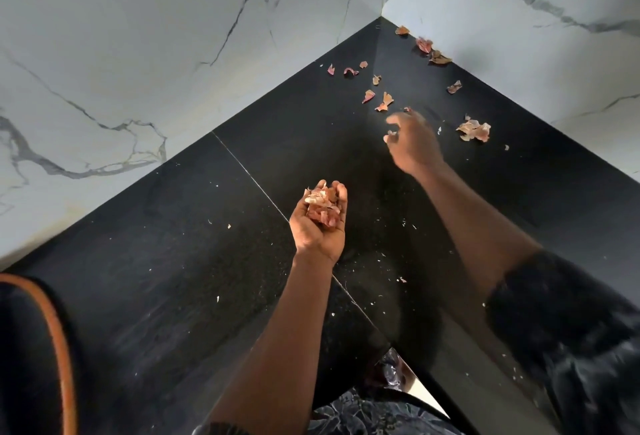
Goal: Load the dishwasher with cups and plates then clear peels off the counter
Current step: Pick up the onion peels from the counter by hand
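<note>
Black counter (pixel 194 261): left hand (pixel 318 223) fingers cupped around gathered peels (pixel 322 204); right hand (pixel 414 143) blurred, fingers' state unclear.

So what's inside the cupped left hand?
The left hand holds a small heap of reddish onion peels, cradled by its curled fingers. Whatever lies beneath the heap is covered.

My right hand (pixel 412 143) is smeared with motion blur, so I can't tell whether the fingers (pixel 393 121) pinch anything. The left hand (pixel 320 223) curls over its heap of peels (pixel 322 204), and the lower pieces are buried in the palm. A dark object with an orange rim (pixel 41 348) is cut off at the lower left edge (no idea what it is). White specks (pixel 401 279) on the tabletop (pixel 173 261) are too small to identify.
</note>
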The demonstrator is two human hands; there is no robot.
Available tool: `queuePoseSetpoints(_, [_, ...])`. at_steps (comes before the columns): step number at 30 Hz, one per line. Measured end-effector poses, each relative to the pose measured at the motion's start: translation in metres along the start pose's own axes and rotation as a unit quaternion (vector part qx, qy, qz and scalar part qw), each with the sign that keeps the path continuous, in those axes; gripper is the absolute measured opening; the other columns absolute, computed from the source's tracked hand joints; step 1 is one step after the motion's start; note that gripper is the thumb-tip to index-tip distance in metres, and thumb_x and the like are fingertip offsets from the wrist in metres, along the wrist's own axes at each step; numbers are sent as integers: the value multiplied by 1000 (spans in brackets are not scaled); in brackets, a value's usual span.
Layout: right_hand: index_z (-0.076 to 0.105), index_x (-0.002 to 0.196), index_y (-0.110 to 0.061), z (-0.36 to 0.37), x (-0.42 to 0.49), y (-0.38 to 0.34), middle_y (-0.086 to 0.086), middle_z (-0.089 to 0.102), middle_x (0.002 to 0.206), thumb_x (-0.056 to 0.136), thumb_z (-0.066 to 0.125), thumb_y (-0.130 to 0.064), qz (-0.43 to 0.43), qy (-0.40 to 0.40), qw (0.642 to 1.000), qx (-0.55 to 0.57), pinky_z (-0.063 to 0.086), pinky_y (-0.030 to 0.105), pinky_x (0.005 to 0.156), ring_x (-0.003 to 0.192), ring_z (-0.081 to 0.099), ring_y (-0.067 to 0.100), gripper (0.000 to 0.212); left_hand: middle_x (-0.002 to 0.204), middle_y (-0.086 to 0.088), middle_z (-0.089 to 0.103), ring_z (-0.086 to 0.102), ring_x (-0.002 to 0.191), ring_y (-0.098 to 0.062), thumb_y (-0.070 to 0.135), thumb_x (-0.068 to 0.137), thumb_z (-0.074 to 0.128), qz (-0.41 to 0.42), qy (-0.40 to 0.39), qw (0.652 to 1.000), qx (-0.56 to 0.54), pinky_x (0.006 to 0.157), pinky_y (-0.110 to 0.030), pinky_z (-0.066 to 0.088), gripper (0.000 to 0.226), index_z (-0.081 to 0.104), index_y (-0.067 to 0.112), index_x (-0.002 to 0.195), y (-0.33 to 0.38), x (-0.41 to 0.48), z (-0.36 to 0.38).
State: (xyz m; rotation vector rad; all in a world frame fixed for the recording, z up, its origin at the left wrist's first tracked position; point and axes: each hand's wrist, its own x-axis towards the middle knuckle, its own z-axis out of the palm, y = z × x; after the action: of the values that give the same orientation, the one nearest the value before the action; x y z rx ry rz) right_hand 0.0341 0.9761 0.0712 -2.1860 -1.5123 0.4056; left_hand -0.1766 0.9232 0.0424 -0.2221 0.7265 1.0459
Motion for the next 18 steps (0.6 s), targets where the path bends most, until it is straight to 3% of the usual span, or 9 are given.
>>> queuePoseSetpoints(2, [51, 142, -12, 4, 14, 22, 16, 46, 146, 96, 64, -13, 3, -90, 992, -88, 44, 43, 105, 130, 49, 32, 47, 115, -25, 63, 67, 97, -34, 21, 101, 47, -1, -3, 1000, 0, 95, -39, 55, 31, 61, -1, 116, 0, -1, 0])
queuePoseSetpoints(4, [57, 134, -11, 10, 11, 32, 13, 48, 139, 96, 62, -11, -52, -127, 981, -139, 48, 44, 103, 124, 50, 30, 39, 115, -25, 63, 67, 97, -34, 21, 101, 47, -1, -1, 1000, 7, 95, -39, 55, 31, 62, -1, 116, -1, -2, 1])
queuePoseSetpoints(7, [69, 111, -6, 18, -4, 44, 10, 59, 115, 95, 61, -5, -132, -85, 972, -173, 55, 41, 90, 106, 57, 25, 18, 111, -25, 65, 68, 96, -34, 20, 100, 48, -7, 0, 1000, 18, 94, -39, 56, 30, 62, -2, 113, -2, -2, 4])
queuePoseSetpoints(10, [69, 92, -7, 9, -5, 57, 7, 60, 96, 93, 62, -1, -108, -34, 977, -182, 54, 36, 73, 88, 61, 24, 9, 113, -25, 64, 67, 99, -35, 20, 99, 49, -2, 8, 1000, 24, 93, -40, 57, 31, 62, -3, 116, -4, -2, 4])
queuePoseSetpoints(13, [66, 89, -5, -7, 7, 73, 9, 57, 97, 94, 62, -3, -37, 10, 982, -185, 47, 31, 67, 82, 54, 20, 7, 114, -25, 66, 68, 102, -35, 21, 100, 49, -3, 17, 999, 31, 93, -40, 57, 34, 61, -3, 120, -7, -4, 3])
queuePoseSetpoints(18, [68, 93, 0, -16, 8, 76, 16, 60, 104, 95, 61, -2, -21, -23, 977, -210, 48, 34, 72, 88, 61, 28, 7, 113, -24, 67, 68, 102, -34, 20, 100, 48, -8, 21, 999, 48, 92, -40, 58, 34, 62, -3, 120, -14, -4, 5])
